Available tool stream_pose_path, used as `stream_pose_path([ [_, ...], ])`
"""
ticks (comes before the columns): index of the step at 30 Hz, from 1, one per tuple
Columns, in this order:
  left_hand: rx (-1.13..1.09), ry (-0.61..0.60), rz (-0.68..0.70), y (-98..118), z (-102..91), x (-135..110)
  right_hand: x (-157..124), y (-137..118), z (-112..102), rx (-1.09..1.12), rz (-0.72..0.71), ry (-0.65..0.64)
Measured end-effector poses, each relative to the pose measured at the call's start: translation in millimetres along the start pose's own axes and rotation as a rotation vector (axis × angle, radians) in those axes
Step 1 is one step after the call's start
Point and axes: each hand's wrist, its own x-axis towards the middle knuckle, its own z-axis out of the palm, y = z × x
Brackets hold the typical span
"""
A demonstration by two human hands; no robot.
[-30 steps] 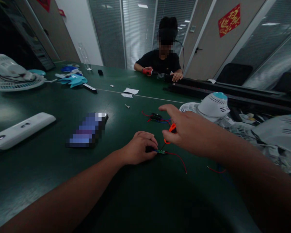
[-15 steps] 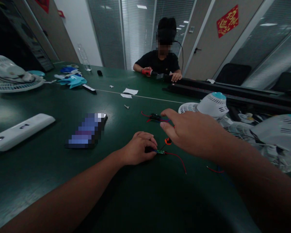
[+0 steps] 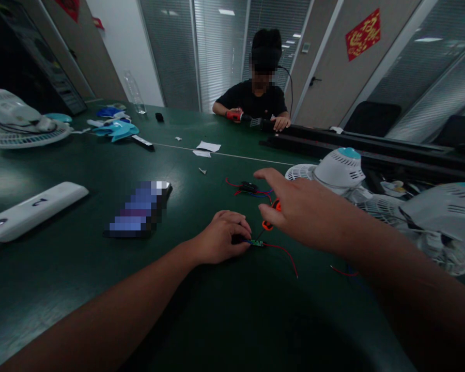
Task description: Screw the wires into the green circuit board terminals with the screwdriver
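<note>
L hand [image 3: 220,235] lies curled on a green table [image 3: 81,258], fingertips pinning one end of a tiny circuit board [image 3: 257,242] w/ a red wire [image 3: 284,251] trailing right. R hand [image 3: 306,209] grips an orange-handled tool [image 3: 268,225] just above the board, index finger out. Board looks light, stiff & fragile, wire floppy: prob. best held by its edges, not the solder joints.

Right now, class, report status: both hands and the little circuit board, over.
Left hand pins the green circuit board. Right hand holds an orange-handled tool, tip near it. Red wire trails alongside, nothing blocking.
</note>
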Motion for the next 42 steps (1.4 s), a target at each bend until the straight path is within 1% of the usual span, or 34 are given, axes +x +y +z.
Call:
stream_pose_path([
  [9, 0.007, -0.012, 0.001, -0.4, 0.3, -0.5, -0.6, 0.7, 0.2, 0.025, -0.023, 0.007],
  [31, -0.001, 0.005, 0.010, -1.4, 1.1, 0.0, -1.1, 3.5, 3.1, 0.085, -0.055, 0.002],
  [42, 0.008, -0.005, -0.007, -0.7, 0.3, 0.4, -1.4, 5.7, -0.1, 0.089, -0.027, -0.035],
])
